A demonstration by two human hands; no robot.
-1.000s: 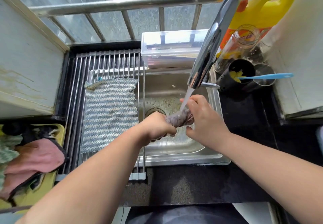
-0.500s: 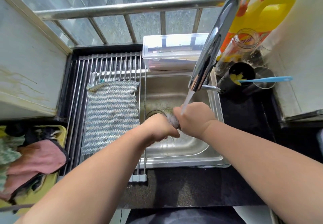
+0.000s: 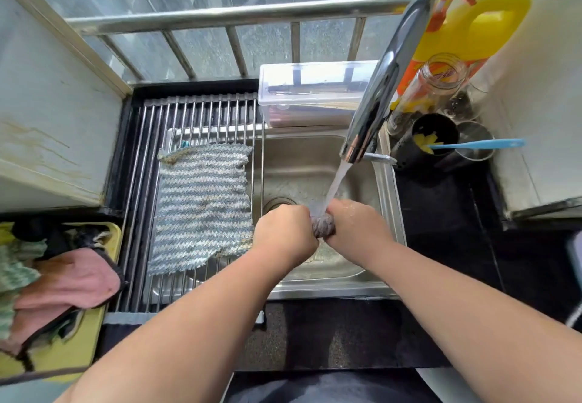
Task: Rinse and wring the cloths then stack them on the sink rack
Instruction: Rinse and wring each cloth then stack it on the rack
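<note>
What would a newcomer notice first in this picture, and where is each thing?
At centre, the left hand and right hand grip a twisted grey cloth under the running faucet, above the sink. To the left, a striped cloth lies flat on the rack; a yellow jug stands at top right.

**Crowded basin, open rack bars**

The faucet spout (image 3: 382, 87) slants over the sink basin (image 3: 296, 163). The left hand (image 3: 285, 232) and right hand (image 3: 356, 226), gripping a twisted cloth (image 3: 322, 225), fill its middle. A clear box (image 3: 311, 94) blocks the back rim. On the rack (image 3: 195, 113), bare bars lie behind and left of the striped cloth (image 3: 201, 204). A black holder (image 3: 422, 150) and a glass jar (image 3: 437, 78) crowd the right counter.
</note>
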